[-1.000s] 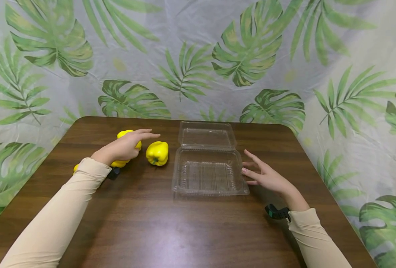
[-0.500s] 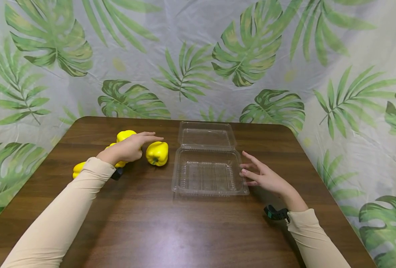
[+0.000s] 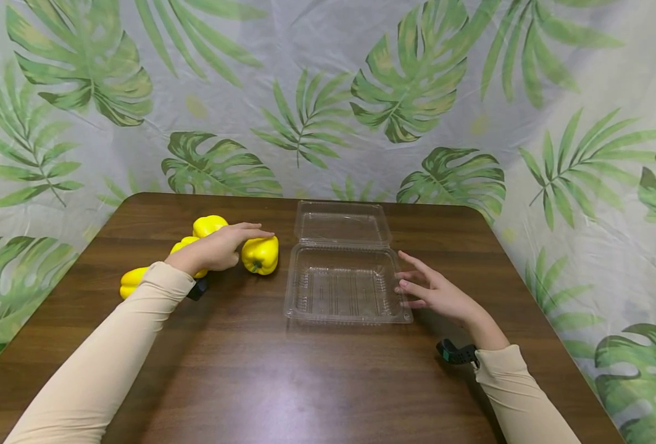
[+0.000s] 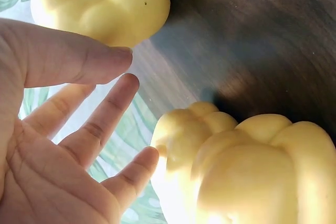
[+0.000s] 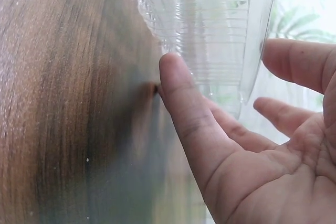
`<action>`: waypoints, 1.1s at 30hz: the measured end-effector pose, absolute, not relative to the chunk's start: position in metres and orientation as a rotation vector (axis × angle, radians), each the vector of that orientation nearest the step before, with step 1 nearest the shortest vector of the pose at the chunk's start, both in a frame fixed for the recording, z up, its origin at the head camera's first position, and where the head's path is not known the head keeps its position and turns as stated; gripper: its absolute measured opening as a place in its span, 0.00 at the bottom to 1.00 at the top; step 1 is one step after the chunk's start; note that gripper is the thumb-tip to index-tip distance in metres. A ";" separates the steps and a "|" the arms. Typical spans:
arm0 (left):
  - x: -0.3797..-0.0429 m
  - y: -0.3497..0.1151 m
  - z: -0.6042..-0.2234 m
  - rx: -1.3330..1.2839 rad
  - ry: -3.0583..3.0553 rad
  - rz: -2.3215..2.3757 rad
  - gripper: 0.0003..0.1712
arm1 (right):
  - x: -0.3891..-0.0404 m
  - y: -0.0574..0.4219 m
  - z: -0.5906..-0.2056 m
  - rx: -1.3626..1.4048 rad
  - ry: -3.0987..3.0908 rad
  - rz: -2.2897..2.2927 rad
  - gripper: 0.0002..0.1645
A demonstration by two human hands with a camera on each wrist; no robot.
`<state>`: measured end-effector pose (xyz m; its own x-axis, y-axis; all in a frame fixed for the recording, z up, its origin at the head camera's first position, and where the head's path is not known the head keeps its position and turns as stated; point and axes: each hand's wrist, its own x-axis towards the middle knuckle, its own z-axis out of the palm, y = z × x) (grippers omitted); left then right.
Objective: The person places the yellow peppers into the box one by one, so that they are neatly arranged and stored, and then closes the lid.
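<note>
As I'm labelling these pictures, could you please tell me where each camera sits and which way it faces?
Head: on the person's head, facing forward and down at the table, yellow peppers and clear container; sleeves, left hand and right hand show.
Left wrist: on that wrist, facing yellow peppers; only the left hand shows.
Right wrist: on that wrist, facing the clear container; only the right hand shows.
Head and right wrist share the clear container.

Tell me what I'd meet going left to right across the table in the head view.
Leftmost pepper, middle two peppers, rightmost pepper, box, right hand, right sleeve. Skipped: the left hand and left sleeve, which overlap peppers.
</note>
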<state>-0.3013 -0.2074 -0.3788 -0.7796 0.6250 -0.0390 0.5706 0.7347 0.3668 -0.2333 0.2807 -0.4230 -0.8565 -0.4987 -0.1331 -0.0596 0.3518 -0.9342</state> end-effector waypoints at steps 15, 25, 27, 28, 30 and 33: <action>-0.303 -0.207 -0.384 1.006 2.783 0.513 0.51 | -0.235 0.280 -0.422 -0.479 2.170 -1.546 0.44; -0.299 -0.208 -0.383 0.963 2.784 0.505 0.50 | -0.236 0.280 -0.424 -0.492 2.168 -1.543 0.43; -0.298 -0.208 -0.383 0.972 2.788 0.507 0.49 | -0.235 0.280 -0.424 -0.494 2.172 -1.539 0.43; -0.298 -0.208 -0.383 0.977 2.790 0.509 0.49 | -0.235 0.280 -0.424 -0.496 2.173 -1.538 0.43; -0.297 -0.208 -0.384 0.982 2.793 0.511 0.49 | -0.234 0.280 -0.424 -0.498 2.171 -1.539 0.43; -0.295 -0.208 -0.384 0.964 2.799 0.512 0.49 | -0.234 0.279 -0.424 -0.501 2.168 -1.541 0.43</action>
